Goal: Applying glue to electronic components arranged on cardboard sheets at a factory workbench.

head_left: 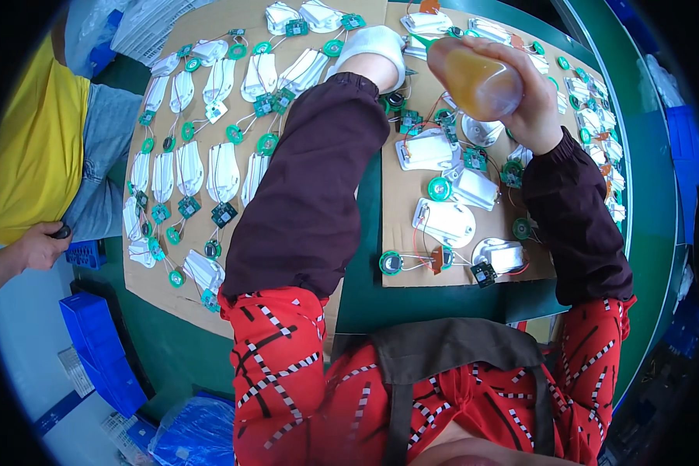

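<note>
Right hand [530, 101] clenched round amber bottle [478, 81], tipped sideways, nozzle toward left, above right cardboard sheet [408, 256]. Left hand [373, 48], white-gloved, resting near bottle tip at sheet's top edge; finger state cannot tell. White pouches [443, 221], green round discs [391, 262], small circuit boards [483, 273] spread below. Co-worker's hand [39, 245] far left, gripping small dark object
</note>
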Demonstrator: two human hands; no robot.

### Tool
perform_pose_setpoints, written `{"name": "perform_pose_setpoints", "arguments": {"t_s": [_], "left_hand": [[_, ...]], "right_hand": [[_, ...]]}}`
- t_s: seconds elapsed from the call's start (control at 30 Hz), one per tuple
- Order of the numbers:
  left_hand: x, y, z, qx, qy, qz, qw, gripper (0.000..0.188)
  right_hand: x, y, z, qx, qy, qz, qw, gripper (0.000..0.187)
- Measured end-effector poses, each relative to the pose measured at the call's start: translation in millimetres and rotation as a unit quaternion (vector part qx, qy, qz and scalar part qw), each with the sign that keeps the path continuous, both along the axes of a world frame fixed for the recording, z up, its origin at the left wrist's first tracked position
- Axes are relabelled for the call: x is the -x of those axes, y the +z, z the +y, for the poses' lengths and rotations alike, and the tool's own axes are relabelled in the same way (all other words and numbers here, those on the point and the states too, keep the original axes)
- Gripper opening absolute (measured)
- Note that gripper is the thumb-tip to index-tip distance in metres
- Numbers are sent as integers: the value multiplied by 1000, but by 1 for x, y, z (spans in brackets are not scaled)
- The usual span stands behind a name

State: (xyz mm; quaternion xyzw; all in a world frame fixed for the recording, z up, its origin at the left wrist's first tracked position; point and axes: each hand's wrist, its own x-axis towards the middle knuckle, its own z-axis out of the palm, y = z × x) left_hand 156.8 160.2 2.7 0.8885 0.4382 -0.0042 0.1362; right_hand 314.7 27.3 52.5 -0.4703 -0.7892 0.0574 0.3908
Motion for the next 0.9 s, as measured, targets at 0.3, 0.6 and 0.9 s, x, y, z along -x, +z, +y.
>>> {"name": "perform_pose_setpoints", "arguments": {"t_s": [0.3,0.6,0.9], "left_hand": [[-2,-9,5,13,15,7,1000,33],[-2,-12,8,23,13,-17,1000,31],[-2,-5,3,10,4,12,1000,32]], "right_hand": [[-2,-3,4,-9,17,-46,999,54],[-1,16,-13,-4,31,-75,997,52],[4,28,-41,3,48,-71,996,48]]}}
